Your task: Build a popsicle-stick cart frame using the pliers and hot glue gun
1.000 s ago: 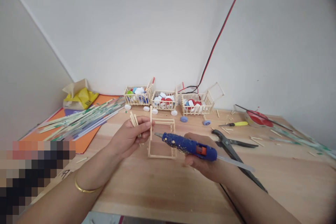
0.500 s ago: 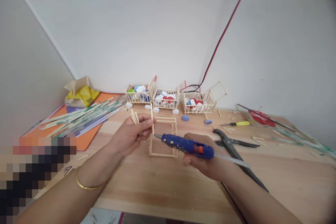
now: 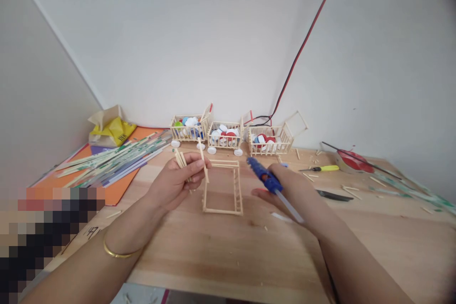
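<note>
Several short wooden sticks [image 3: 181, 159] rise from the closed fingers of my left hand [image 3: 181, 175]. Between its thumb and forefinger it pinches one more stick [image 3: 204, 161], tilted over the left side of a frame. That rectangular stick frame [image 3: 223, 211] lies on the table between my hands, with short crosspieces along its right side. My right hand [image 3: 285, 190] is wrapped round a blue glue gun [image 3: 265, 175], slightly blurred, its nozzle pointing up and left, away from the frame. A clear glue stick [image 3: 290, 206] pokes out of its back end.
Three stick carts [image 3: 225, 140] filled with bottle caps stand along the wall. Long sticks [image 3: 117, 156] lie on orange card at left, near a yellow packet [image 3: 113, 130]. To the right are a yellow-handled screwdriver [image 3: 326, 168], a red bowl [image 3: 352, 160] and partly hidden shears [image 3: 335, 195].
My right hand has swung the glue gun away from the stick, up and to the right, over the shears. The stick in my left hand now tilts instead of standing upright.
</note>
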`<state>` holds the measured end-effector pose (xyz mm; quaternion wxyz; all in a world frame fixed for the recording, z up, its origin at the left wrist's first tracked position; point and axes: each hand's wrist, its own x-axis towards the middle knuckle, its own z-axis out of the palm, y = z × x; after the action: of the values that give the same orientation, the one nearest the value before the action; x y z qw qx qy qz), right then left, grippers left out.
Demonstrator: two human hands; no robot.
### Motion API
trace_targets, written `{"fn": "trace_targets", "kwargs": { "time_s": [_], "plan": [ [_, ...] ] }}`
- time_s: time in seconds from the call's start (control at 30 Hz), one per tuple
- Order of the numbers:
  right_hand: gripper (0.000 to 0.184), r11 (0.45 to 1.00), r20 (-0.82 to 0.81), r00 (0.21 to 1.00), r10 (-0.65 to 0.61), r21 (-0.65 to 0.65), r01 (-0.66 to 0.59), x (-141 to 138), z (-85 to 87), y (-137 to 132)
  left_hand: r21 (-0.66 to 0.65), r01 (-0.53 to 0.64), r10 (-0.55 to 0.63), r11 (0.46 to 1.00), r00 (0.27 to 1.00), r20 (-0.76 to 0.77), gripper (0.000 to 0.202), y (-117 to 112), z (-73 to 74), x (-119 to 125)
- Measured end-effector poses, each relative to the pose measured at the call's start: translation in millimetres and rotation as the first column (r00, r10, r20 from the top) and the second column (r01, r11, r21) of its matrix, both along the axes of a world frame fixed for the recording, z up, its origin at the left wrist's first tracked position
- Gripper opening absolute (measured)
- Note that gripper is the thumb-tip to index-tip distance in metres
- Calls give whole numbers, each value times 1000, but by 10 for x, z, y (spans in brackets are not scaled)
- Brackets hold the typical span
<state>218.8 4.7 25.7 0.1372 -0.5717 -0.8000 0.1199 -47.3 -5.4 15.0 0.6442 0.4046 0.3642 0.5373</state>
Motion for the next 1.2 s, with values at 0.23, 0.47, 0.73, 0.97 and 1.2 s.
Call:
{"fn": "trace_targets", "kwargs": {
  "time_s": [0.23, 0.47, 0.73, 0.97, 1.2],
  "plan": [
    [23, 992, 208, 977, 44, -126, -18, 303, -226, 268, 89, -95, 106, 991, 986, -130, 19, 65, -32, -24],
    [36, 988, 198, 975, 104, -131, -79, 327, -119, 222, 340, -158, 317, 927, 813, -488, 17, 70, -104, -44],
    [16, 779, -172, 938, 300, 612, -137, -108, 111, 36, 796, 259, 677, 547, 422, -603, 14, 38, -115, -12],
    [15, 761, 12, 927, 374, 568, -314, -575, 217, -27, 783, 427, 768, 453, 259, -586, 17, 12, -159, -2],
    [17, 768, 52, 939, 341, 561, -309, -681, 102, 33, 756, 499, 828, 424, 123, -546, 18, -54, -131, 65]
  ]
}}
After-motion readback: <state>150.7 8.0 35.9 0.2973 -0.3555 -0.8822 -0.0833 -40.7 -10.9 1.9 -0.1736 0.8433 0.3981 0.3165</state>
